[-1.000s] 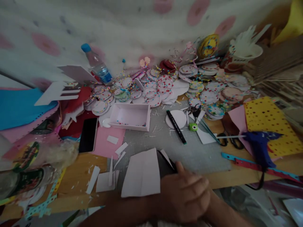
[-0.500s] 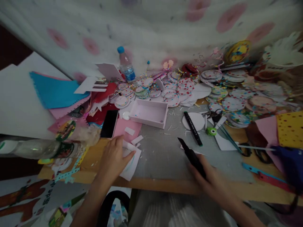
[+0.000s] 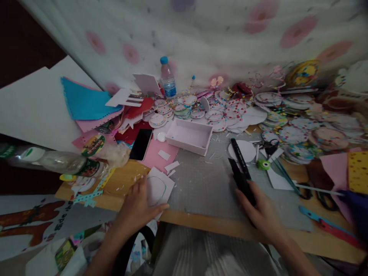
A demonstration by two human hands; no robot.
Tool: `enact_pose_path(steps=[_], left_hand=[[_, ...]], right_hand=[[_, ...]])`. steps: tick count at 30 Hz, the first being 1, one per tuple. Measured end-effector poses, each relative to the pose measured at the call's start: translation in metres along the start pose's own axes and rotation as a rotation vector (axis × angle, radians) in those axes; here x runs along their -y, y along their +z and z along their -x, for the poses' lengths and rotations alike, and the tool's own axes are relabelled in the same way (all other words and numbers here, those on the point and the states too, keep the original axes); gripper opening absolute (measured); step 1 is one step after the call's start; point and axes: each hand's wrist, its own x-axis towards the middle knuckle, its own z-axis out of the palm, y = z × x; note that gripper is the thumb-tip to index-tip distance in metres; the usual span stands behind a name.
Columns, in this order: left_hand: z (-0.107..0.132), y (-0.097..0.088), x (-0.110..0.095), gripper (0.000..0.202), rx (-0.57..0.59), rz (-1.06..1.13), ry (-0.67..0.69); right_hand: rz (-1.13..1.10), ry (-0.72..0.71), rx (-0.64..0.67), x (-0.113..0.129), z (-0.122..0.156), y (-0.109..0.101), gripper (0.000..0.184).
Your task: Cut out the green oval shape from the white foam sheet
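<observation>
My left hand (image 3: 138, 201) lies over the left and near edges of a white paper piece (image 3: 161, 186) bearing a drawn green circle. Its thumb is spread away from the fingers, and its fingertips are partly out of sight. In my right hand (image 3: 260, 209) is a black utility knife (image 3: 243, 183), its dark blade pointing up and away over the grey cutting mat (image 3: 198, 188). Just beyond the knife, a black marker (image 3: 239, 153) rests partly on a white paper disc (image 3: 249, 151).
A shallow white box (image 3: 189, 136) stands at the mat's far edge, with a black phone (image 3: 141, 144) to its left. Decorated paper discs (image 3: 215, 115) pile up behind. On the right lie a green punch (image 3: 263, 165) and scissors (image 3: 304, 190); plastic bottles (image 3: 67, 161) lie left.
The view has shifted, so the scene sits farther right. My left hand has drawn back toward the near edge, uncovering more of the drawn circle. The knife now points close beside the marker.
</observation>
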Motion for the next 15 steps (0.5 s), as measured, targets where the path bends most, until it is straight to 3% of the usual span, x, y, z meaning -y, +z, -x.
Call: enact_pose_path(steps=[3, 7, 11, 15], left_hand=[[0.005, 0.007, -0.007, 0.100, 0.004, -0.019, 0.012], [0.003, -0.004, -0.017, 0.104, -0.103, 0.043, 0.157], [0.001, -0.018, -0.045, 0.108, -0.180, 0.117, 0.422], [-0.009, -0.021, -0.091, 0.107, -0.096, 0.140, 0.794]], right_hand=[[-0.061, 0.005, -0.005, 0.000, 0.002, 0.003, 0.032], [-0.221, 0.068, -0.020, 0.001, 0.008, 0.003, 0.035], [-0.644, 0.181, 0.042, 0.013, 0.014, 0.002, 0.028], [-0.914, 0.211, 0.081, 0.033, 0.012, 0.005, 0.032]])
